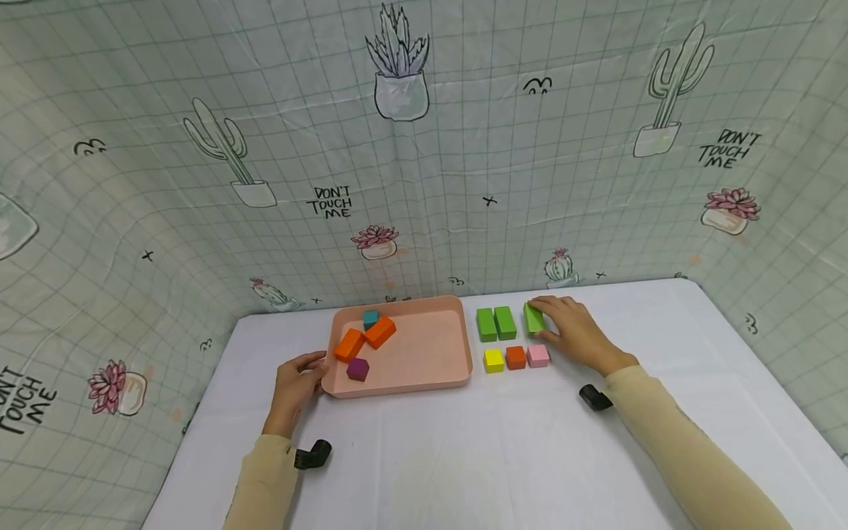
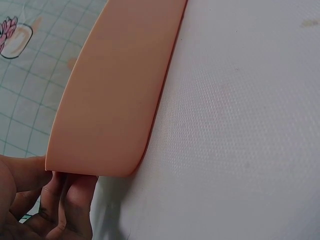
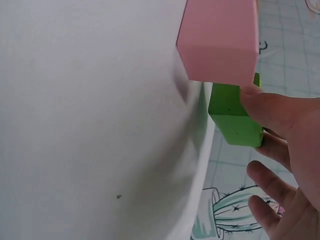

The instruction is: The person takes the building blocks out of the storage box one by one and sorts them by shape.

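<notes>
My right hand (image 1: 578,330) pinches a green block (image 1: 533,319) between thumb and fingers at the right end of a back row. In the right wrist view the thumb presses one side of that green block (image 3: 235,117), and the other fingers spread apart. A pink cube (image 1: 538,356) stands just in front of it. My left hand (image 1: 295,386) grips the left end of a peach tray (image 1: 424,383). In the left wrist view its thumb touches the tray's rim (image 2: 48,162), with the other fingers curled at the end wall.
In the tray lie two orange blocks (image 1: 380,333), a teal cube (image 1: 370,319) and a purple cube (image 1: 358,369). Right of it stand two more green blocks (image 1: 495,324), a yellow cube (image 1: 493,361) and a red-orange cube (image 1: 515,358). A patterned cloth (image 1: 437,162) rises behind the white table (image 1: 450,456).
</notes>
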`<state>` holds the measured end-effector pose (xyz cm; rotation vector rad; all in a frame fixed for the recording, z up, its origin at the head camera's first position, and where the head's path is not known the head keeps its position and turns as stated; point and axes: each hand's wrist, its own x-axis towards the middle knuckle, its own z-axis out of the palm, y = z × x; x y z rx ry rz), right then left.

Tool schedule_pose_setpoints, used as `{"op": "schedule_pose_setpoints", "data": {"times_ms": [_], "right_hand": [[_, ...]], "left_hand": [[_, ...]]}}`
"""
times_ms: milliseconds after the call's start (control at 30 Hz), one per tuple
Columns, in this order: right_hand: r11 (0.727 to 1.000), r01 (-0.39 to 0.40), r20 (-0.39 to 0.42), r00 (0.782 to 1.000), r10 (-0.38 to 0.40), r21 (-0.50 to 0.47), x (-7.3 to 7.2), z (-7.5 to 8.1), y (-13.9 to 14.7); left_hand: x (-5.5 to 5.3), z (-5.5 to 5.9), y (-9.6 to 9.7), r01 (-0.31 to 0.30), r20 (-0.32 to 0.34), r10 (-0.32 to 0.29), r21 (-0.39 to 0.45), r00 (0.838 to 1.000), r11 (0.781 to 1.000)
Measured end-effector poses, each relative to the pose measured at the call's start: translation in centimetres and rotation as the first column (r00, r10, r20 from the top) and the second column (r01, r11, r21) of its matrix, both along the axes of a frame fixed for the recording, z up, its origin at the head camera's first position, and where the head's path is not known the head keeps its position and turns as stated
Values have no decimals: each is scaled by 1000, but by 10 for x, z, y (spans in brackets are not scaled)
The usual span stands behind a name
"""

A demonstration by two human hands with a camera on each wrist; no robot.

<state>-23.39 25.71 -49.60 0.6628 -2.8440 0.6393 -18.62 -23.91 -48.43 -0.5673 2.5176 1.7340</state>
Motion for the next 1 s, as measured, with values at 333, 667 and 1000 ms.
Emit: {"op": "schedule_pose_setpoints", "data": {"times_ms": [333,667,1000], "right_hand": [[999,-36,84,996,35,10,-10,-4,-2],[997,-74,126,989,72,10,-13,-4,-4],[996,-84,136,987,81,13,-15,-2,-4]], "left_hand": [[-1,1,0,-2,18,2,-13,1000,1000],[0,0,0,1,30,0,-17,1000,1000],[-1,0,0,-3,39,3,-18,999,1000]]}}
